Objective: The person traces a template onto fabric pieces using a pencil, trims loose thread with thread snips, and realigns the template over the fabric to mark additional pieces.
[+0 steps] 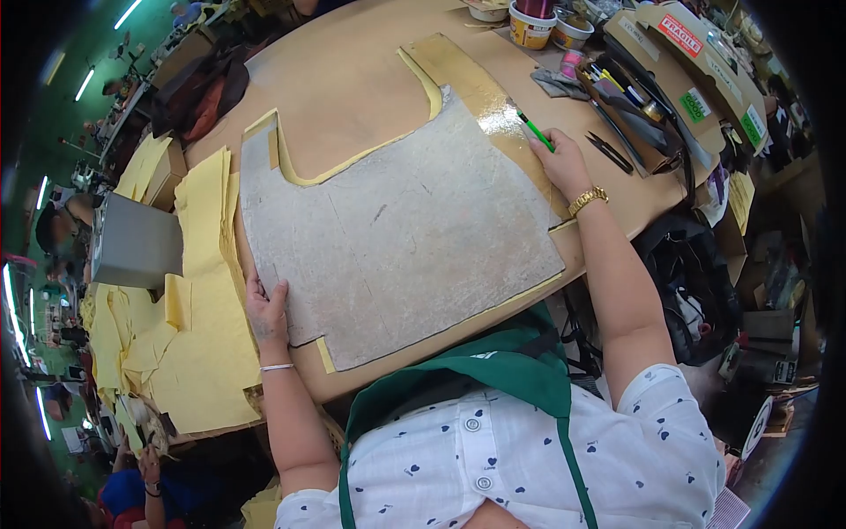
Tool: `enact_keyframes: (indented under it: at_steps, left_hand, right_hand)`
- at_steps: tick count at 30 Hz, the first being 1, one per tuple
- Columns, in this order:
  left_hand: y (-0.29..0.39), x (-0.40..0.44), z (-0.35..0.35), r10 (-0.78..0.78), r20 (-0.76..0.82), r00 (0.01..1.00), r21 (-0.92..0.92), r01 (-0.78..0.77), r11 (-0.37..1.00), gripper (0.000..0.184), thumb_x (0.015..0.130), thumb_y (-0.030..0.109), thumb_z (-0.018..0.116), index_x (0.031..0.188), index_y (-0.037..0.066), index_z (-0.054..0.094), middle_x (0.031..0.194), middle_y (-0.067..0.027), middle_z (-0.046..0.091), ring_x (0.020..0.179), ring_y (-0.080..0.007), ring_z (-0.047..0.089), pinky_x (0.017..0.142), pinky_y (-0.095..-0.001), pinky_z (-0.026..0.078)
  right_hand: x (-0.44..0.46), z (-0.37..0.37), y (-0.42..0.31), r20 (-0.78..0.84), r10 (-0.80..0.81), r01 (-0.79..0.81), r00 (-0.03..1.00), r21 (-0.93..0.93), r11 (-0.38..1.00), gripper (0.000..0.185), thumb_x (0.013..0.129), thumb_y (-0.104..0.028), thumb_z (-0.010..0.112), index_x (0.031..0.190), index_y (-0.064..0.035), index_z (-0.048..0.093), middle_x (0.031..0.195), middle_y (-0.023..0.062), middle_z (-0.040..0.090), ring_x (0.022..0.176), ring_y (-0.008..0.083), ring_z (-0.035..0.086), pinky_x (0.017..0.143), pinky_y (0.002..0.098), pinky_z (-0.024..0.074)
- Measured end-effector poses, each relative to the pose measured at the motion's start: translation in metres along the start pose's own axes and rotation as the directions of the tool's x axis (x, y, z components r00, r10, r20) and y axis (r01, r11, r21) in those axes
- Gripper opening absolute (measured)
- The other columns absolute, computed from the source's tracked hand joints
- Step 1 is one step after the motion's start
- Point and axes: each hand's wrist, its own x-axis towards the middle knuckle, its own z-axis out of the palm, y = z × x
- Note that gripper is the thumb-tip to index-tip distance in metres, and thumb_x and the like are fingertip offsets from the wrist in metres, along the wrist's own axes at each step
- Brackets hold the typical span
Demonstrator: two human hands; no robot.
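Template (pixel 397 229), grey and scuffed, lies flat near the near edge of the counter (pixel 352 75), with yellow material (pixel 388 152) showing as a rim from beneath; how many layers lie there is hidden. A glossy tan strip (pixel 463 75) shows beyond its right side, running toward the far edge; glare washes out part of it, and how it meets the template is hard to make out.

The left hand (pixel 269 309) is at the template's left edge, thumb laid over the top, the other fingers partly hidden; I cannot tell whether it pinches the edge or only rests there. The right hand (pixel 562 159) pinches a green pen (pixel 536 132) above the glossy strip, the fingers partly covering the barrel.

Toward the counter's right edge lie a black scissor-like tool (pixel 610 152) and a container of pens (pixel 630 88); tubs (pixel 532 26) near the far right corner are cut off by the frame. Stacked yellow cloth (pixel 198 370) along the left edge hides what bears it. At lower left, a co-worker's hand (pixel 150 465) is small and indistinct.
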Motion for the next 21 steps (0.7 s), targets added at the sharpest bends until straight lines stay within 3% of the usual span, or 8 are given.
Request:
enact_keyframes:
  at_steps: [7, 13, 16, 19, 21]
  left_hand:
    - [-0.004, -0.001, -0.003, -0.001, -0.017, 1.000, 0.002, 0.001, 1.000, 0.052, 0.076, 0.000, 0.050, 0.123, -0.007, 0.030, 0.115, -0.0143, 0.048, 0.103, -0.0182, 0.048, 0.090, -0.0275, 0.035]
    - [0.009, 0.007, 0.000, -0.113, -0.006, 0.994, 0.180, 0.113, 0.977, 0.047, 0.076, 0.004, 0.053, 0.120, -0.004, 0.039, 0.108, -0.0133, 0.053, 0.097, -0.0183, 0.051, 0.084, -0.0272, 0.039]
    - [0.003, 0.016, -0.006, -0.139, -0.014, 0.990, 0.296, 0.137, 0.945, 0.046, 0.074, 0.007, 0.057, 0.117, -0.003, 0.043, 0.104, -0.0132, 0.055, 0.093, -0.0186, 0.053, 0.082, -0.0278, 0.041]
    - [0.006, 0.018, -0.008, -0.073, 0.003, 0.997, 0.490, 0.062, 0.870, 0.047, 0.072, 0.011, 0.060, 0.115, -0.005, 0.044, 0.103, -0.0170, 0.056, 0.093, -0.0228, 0.054, 0.081, -0.0292, 0.041]
    - [-0.003, 0.019, -0.011, 0.043, -0.014, 0.999, 0.662, -0.023, 0.749, 0.049, 0.072, 0.014, 0.061, 0.114, -0.005, 0.045, 0.104, -0.0232, 0.054, 0.096, -0.0304, 0.053, 0.083, -0.0319, 0.041]
  right_hand:
    - [-0.001, 0.001, -0.007, 0.047, -0.040, 0.051, 0.998, -0.256, 0.965, 0.027, 0.076, -0.028, 0.057, 0.088, -0.0042, 0.060, 0.073, 0.0171, 0.059, 0.071, 0.0309, 0.057, 0.066, 0.0375, 0.0441]
    - [-0.007, 0.002, -0.014, 0.014, -0.098, 0.096, 0.995, -0.399, 0.912, 0.026, 0.076, -0.028, 0.057, 0.087, -0.0053, 0.061, 0.084, 0.0185, 0.054, 0.079, 0.0324, 0.054, 0.071, 0.0385, 0.0437]
    - [-0.011, 0.001, -0.014, 0.011, -0.100, 0.096, 0.995, -0.408, 0.908, 0.025, 0.076, -0.028, 0.056, 0.087, -0.0058, 0.061, 0.087, 0.0184, 0.052, 0.081, 0.0326, 0.053, 0.073, 0.0387, 0.0433]
    - [-0.006, 0.006, -0.008, 0.001, -0.154, 0.141, 0.988, -0.416, 0.898, 0.027, 0.076, -0.029, 0.055, 0.089, -0.0056, 0.060, 0.087, 0.0181, 0.053, 0.082, 0.0330, 0.053, 0.074, 0.0394, 0.0428]
    - [-0.009, 0.007, -0.009, 0.007, -0.177, 0.163, 0.984, -0.430, 0.888, 0.029, 0.077, -0.029, 0.055, 0.092, -0.0051, 0.059, 0.087, 0.0181, 0.053, 0.083, 0.0337, 0.053, 0.075, 0.0398, 0.0424]
